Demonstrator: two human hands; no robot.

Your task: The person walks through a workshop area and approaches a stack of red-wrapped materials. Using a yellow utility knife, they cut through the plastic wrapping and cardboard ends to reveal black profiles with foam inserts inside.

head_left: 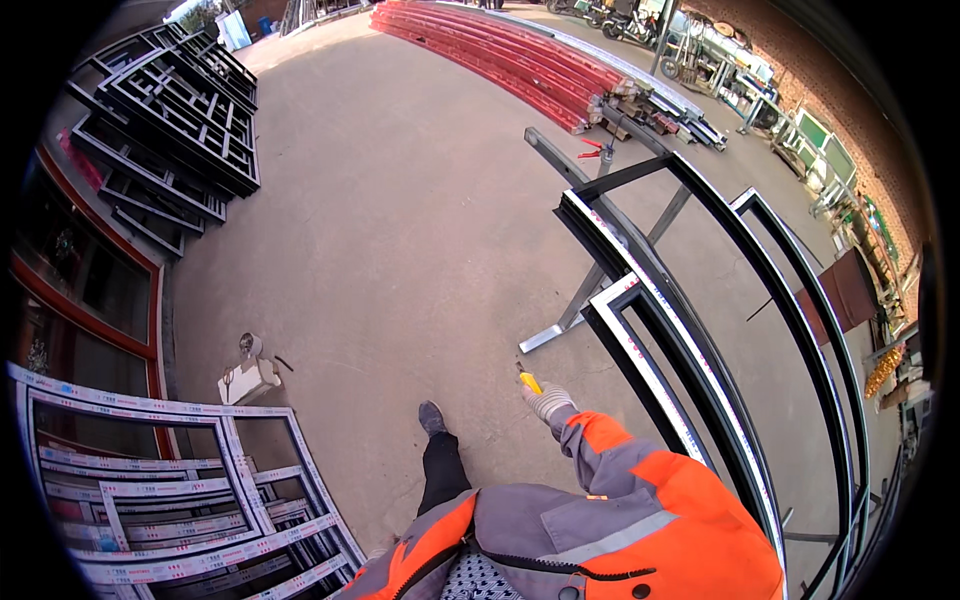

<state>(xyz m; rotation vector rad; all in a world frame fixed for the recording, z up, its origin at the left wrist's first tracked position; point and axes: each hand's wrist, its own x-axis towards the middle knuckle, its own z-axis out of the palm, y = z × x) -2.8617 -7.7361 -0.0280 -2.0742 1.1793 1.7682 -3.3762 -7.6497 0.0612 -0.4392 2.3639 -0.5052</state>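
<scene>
My right hand (549, 402), in a light work glove, is shut on a small yellow-handled tool (528, 381) whose tip points up and away. It hangs just left of the lower corner of a black window frame (640, 350) with white taped edges, which lies on a metal stand (590, 300). The orange and grey jacket sleeve runs down from that hand. My left hand is not in view. One dark shoe (432, 416) stands on the concrete below the hand.
White-taped window frames (170, 500) lean at the lower left. Black frames (170, 110) are stacked at the upper left. Red profiles (500, 50) lie in a long pile at the top. A white power tool (248, 380) sits on the concrete. Larger black frames (800, 330) stand at the right.
</scene>
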